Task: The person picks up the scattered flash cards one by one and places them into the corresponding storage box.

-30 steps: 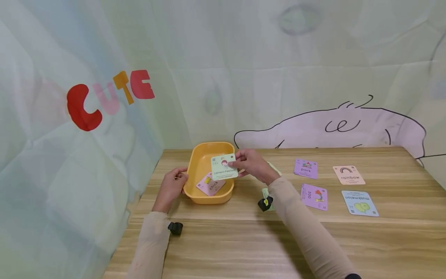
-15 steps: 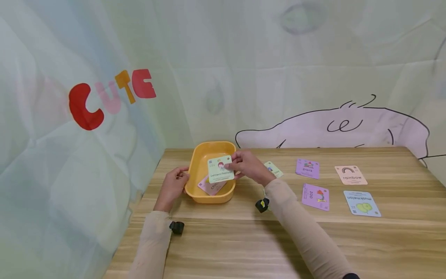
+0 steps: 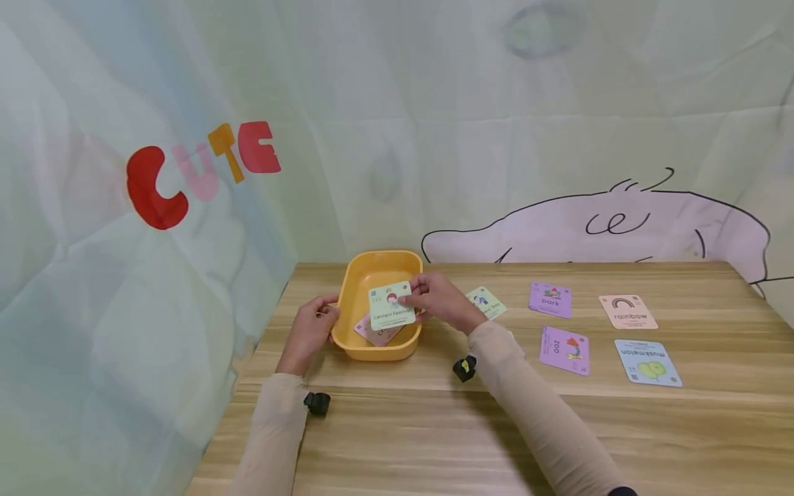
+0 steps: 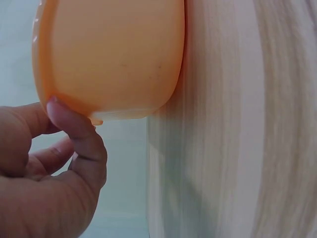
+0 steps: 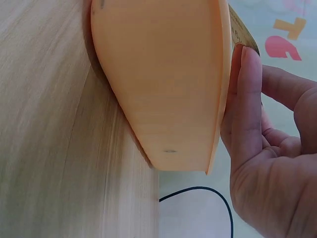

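In the head view, my left hand pinches the left rim of a yellow-orange plastic basin. The left wrist view has that hand with thumb and fingers on the basin's rim. Over the basin, my right hand holds a pale green "Lantern Festival" card by its right side. Beneath it, a pink card lies in the basin, partly covered. In the right wrist view, the right hand is beside the basin's rim, with the card's edge at its fingertips.
On the wooden table to the right lie a green card near the right wrist, purple "park" and "zoo" cards, a peach "rainbow" card and a blue "muskmelon" card. A printed curtain hangs behind.
My right hand has brought the Lantern Festival card left and lower over the basin, covering more of the pink card. The green card behind my right wrist shows more. The left hand keeps its grip.
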`<action>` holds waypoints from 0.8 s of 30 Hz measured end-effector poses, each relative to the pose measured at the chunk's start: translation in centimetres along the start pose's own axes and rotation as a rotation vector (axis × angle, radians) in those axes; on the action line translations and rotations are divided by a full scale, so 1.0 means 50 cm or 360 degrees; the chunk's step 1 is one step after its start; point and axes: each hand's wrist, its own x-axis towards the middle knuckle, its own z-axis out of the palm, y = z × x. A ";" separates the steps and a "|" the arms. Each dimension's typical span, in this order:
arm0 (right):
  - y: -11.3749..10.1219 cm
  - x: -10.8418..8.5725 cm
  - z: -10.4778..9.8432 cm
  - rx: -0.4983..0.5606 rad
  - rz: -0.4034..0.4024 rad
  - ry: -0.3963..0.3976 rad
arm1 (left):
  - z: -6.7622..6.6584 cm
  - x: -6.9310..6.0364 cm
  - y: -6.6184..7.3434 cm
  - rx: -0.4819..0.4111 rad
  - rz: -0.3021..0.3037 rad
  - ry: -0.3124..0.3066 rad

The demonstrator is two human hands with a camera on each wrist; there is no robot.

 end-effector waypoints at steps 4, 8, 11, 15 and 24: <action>0.001 0.002 0.004 -0.0037 -0.0008 0.0019 | -0.001 0.000 0.002 -0.0007 -0.0004 -0.0004; 0.001 0.003 0.011 -0.0061 -0.0020 0.0034 | -0.001 -0.002 0.001 -0.0010 -0.0010 -0.0005; -0.002 0.001 0.019 -0.0084 -0.0043 0.0032 | -0.002 -0.003 0.001 -0.0015 -0.0004 0.0000; -0.002 0.002 0.028 -0.0100 -0.0065 0.0012 | -0.001 -0.003 0.000 -0.0022 0.0004 -0.0003; 0.004 0.005 0.034 -0.0101 -0.0013 0.0048 | 0.001 -0.002 0.003 -0.0016 0.0013 -0.0016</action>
